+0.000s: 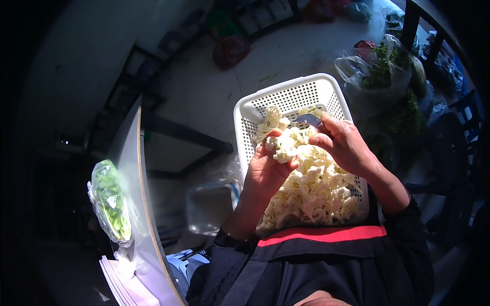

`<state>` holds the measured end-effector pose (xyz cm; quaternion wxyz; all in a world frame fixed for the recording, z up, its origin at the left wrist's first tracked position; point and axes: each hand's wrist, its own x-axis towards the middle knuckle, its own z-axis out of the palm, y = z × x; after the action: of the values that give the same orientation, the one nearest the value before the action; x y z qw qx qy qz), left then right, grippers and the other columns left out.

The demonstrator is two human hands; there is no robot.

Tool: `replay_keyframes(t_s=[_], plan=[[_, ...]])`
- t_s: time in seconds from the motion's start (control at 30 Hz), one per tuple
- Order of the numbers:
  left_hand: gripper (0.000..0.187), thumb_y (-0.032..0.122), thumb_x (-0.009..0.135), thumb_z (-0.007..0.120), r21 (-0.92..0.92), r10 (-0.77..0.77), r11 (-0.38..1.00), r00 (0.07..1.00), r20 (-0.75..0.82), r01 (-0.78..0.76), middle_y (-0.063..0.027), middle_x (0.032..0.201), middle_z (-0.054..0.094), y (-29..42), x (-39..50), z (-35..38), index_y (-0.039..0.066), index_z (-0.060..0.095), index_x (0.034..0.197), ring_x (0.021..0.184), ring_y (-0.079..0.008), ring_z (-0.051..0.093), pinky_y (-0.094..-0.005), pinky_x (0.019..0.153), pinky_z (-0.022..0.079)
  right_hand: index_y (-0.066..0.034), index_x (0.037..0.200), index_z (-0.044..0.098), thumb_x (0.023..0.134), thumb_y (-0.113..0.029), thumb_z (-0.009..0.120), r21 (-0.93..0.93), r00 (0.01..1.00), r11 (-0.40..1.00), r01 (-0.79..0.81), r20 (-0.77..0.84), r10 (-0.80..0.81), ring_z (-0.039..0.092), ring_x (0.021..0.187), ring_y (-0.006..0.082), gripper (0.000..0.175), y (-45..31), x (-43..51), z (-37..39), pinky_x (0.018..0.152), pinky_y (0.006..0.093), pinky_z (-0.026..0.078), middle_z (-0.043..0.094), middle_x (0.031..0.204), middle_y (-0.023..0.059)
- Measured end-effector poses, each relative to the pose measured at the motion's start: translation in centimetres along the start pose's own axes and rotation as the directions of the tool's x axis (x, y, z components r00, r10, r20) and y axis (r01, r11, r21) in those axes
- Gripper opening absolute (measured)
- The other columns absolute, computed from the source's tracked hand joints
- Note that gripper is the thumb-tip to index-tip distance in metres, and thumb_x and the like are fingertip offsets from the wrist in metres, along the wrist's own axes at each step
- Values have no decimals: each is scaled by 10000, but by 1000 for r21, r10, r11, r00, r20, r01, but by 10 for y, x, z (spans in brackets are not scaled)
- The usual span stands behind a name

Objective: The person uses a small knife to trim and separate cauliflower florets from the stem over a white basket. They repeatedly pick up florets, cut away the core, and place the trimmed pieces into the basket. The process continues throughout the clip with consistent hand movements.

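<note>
A white perforated plastic basket (291, 91) lies before me, with many cut cauliflower florets (314, 191) heaped in its near part. Above the heap, my left hand (270, 164) holds a cauliflower piece (285, 147) between thumb and fingers. My right hand (346, 143) grips a knife, whose short metal blade (308, 120) points left, close to that piece. The knife's handle is mostly hidden in my fingers. A larger cauliflower chunk (272, 118) rests in the basket beyond my left hand.
Plastic bags of leafy greens (383, 70) stand on the floor at the right. At the left, a tabletop (134, 172) bears bagged green vegetables (111, 202) and a pink stack (126, 283). A pale bin (210, 206) sits beside the basket, and a red bag (231, 51) lies farther off.
</note>
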<state>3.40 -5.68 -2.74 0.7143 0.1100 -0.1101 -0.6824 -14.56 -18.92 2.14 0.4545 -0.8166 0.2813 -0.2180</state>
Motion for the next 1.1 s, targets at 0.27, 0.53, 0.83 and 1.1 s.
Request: replay_keyframes(t_s=[0.27, 0.53, 0.83, 1.1], plan=[[309, 81, 951, 612, 81, -16, 997, 986, 163, 2, -118, 1305, 567, -17, 5, 7, 95, 580, 1258, 990, -244, 612, -401, 763, 554, -13, 829, 554, 993, -341, 576, 120, 988, 981, 154, 7, -156, 653, 765, 380, 367, 0, -4, 21, 663, 448, 486, 636, 751, 188], [237, 99, 921, 645, 216, 20, 976, 994, -109, 4, -176, 1103, 638, -15, 3, -2, 31, 603, 1144, 934, -297, 645, -442, 792, 557, -39, 862, 576, 998, -325, 550, -95, 995, 992, 86, 63, -80, 648, 751, 400, 318, -5, -15, 28, 632, 482, 496, 629, 734, 180], [249, -2, 948, 598, 392, 303, 912, 838, -453, -118, -65, 1071, 651, -4, 3, 11, 72, 574, 1184, 935, -204, 659, -374, 850, 555, -30, 828, 554, 887, -419, 705, -153, 953, 942, 299, 89, -289, 636, 672, 352, 421, -1, -24, 17, 606, 437, 492, 604, 691, 142], [345, -117, 778, 754, 767, 339, 528, 919, 202, -364, -67, 1172, 559, -9, 12, 20, 44, 639, 1061, 1062, -159, 591, -294, 927, 528, 17, 981, 652, 879, -330, 775, 408, 983, 907, -108, 182, 35, 451, 658, 42, 382, 3, -1, 13, 570, 232, 378, 534, 721, -36]])
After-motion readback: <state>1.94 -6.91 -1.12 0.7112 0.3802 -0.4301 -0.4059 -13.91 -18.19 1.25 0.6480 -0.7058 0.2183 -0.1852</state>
